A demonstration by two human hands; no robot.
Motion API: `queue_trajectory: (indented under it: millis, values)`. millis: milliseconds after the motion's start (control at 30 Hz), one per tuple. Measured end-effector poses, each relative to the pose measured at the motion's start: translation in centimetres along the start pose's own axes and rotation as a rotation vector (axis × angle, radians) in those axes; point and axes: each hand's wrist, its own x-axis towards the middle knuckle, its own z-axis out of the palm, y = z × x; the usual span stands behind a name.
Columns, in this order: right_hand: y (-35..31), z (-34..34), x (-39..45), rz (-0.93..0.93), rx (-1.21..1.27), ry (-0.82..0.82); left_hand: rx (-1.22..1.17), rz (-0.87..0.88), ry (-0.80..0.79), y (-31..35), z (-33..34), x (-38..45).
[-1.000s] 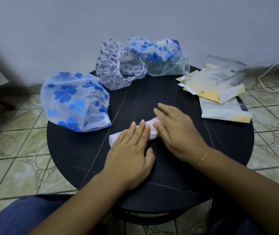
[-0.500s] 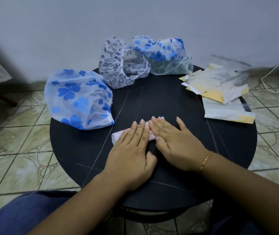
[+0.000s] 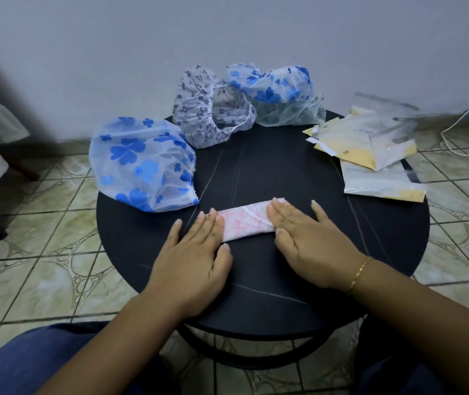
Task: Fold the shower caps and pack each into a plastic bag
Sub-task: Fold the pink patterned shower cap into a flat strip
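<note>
A pink-and-white shower cap (image 3: 246,223), folded into a narrow strip, lies flat near the middle of the round black table (image 3: 270,172). My left hand (image 3: 196,258) presses its left end with straight fingers. My right hand (image 3: 310,240) lies flat on its right end, thumb spread toward the right. Three unfolded caps sit further back: a blue-flowered one (image 3: 142,163) at the left, a grey-patterned one (image 3: 207,115) behind the middle, and another blue-flowered one (image 3: 281,95) beside it. A pile of plastic bags (image 3: 370,143) with yellow card backing lies at the table's right edge.
The table stands against a pale wall on a tiled floor (image 3: 42,269). A white cable (image 3: 464,129) trails on the floor at the far right. My blue-clad knees (image 3: 28,363) are under the near edge. Bare tabletop lies between my hands and the far caps.
My hands have slid apart along the folded cap, left hand leftward and right hand rightward, so the middle of the pink strip now shows between them.
</note>
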Motion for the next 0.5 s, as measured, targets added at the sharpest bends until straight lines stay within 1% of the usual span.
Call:
queue_trajectory:
  millis: [67,133,233,333,400,467,500]
  values:
    - [-0.4,0.2,-0.8,0.051,0.008,0.041,-0.075,0.020,-0.030,0.1,-0.5,0.2]
    - [-1.1,0.7,-1.6,0.103,0.003,0.114,-0.115,0.051,-0.017,0.5,-0.9,0.5]
    - [-1.8,1.7,-2.2,0.139,-0.045,0.178,-0.089,0.134,0.031,1.7,-1.1,0.9]
    - [-1.7,2.4,-2.2,0.147,-0.059,0.201,-0.079,0.228,0.056,2.9,-0.5,1.7]
    - [-1.6,2.4,-2.2,0.138,-0.051,0.218,-0.134,0.207,-0.015,3.0,0.0,2.5]
    - [-1.6,2.1,-2.3,0.126,-0.026,0.216,-0.269,0.182,-0.120,2.6,0.0,2.9]
    - [-1.6,1.9,-2.2,0.125,0.011,0.209,-0.349,0.175,-0.144,2.3,-0.2,3.0]
